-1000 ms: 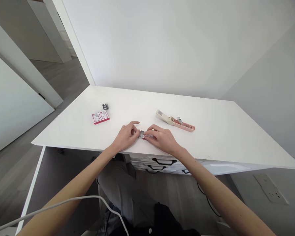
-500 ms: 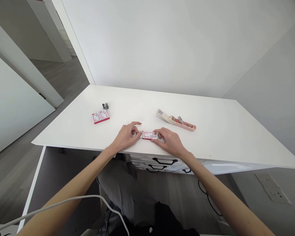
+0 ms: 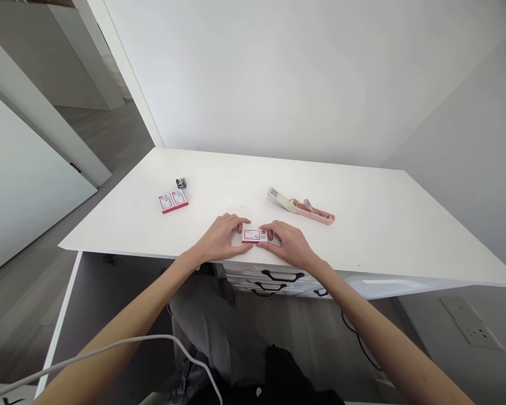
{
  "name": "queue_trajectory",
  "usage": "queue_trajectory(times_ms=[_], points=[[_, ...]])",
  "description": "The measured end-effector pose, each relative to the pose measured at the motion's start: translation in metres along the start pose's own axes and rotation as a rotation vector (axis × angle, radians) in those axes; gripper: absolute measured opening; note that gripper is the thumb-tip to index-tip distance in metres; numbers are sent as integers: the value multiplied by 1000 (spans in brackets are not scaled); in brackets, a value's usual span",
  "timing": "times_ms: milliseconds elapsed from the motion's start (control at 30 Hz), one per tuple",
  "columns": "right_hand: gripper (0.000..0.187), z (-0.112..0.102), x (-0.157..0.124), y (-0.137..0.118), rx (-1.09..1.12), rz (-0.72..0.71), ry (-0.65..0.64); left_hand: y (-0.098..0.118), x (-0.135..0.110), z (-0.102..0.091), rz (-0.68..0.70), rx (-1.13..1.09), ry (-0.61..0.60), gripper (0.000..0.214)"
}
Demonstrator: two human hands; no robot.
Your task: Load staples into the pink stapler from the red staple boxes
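A small white and red staple box (image 3: 253, 235) lies on the white tabletop near its front edge. My left hand (image 3: 225, 238) holds its left end, thumb on the near side and fingers on the far side. At the right end, the thumb and fingers of my right hand (image 3: 287, 242) close round the same box. Beyond my right hand lies an opened stapler (image 3: 295, 206), cream on top and pink below, with a metal part raised from its pink half. Two similar staple boxes (image 3: 174, 201) lie side by side on the left.
Behind those two boxes is a small black and silver object (image 3: 181, 183). The white tabletop (image 3: 383, 225) meets a wall at the back. Drawers with black handles (image 3: 283, 277) are under its front edge. A white cable (image 3: 152, 337) crosses above my left forearm.
The grey end piece that stuck out at the box's left is no longer visible. My left hand has shifted from pressing that end to gripping the box's near and far sides.
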State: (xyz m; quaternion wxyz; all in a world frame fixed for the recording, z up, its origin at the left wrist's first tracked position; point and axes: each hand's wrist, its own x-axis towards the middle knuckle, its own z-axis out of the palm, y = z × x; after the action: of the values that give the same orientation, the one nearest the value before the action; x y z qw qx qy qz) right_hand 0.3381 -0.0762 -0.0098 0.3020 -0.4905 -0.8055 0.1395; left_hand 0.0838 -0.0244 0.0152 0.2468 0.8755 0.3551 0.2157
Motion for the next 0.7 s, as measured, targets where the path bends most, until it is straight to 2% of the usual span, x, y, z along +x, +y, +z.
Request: queue_trajectory(times_ms=[100,200,300,433,567,700], points=[[38,0,-1,1,77,29,-15,-3,0,0,14,21,19,44],[50,-1,-2,2,194,97,-11,-12,-6,-5,-39,16,78,43],[51,-2,-2,2,279,150,24,-30,-21,-19,-143,97,223,44],[45,-3,-2,0,307,176,40,-62,-50,-48,-278,305,433,42],[40,-4,-3,-3,322,180,59,-85,-75,-76,-320,476,468,41],[33,-15,-16,0,365,152,117,-93,-89,-90,-338,550,478,44]])
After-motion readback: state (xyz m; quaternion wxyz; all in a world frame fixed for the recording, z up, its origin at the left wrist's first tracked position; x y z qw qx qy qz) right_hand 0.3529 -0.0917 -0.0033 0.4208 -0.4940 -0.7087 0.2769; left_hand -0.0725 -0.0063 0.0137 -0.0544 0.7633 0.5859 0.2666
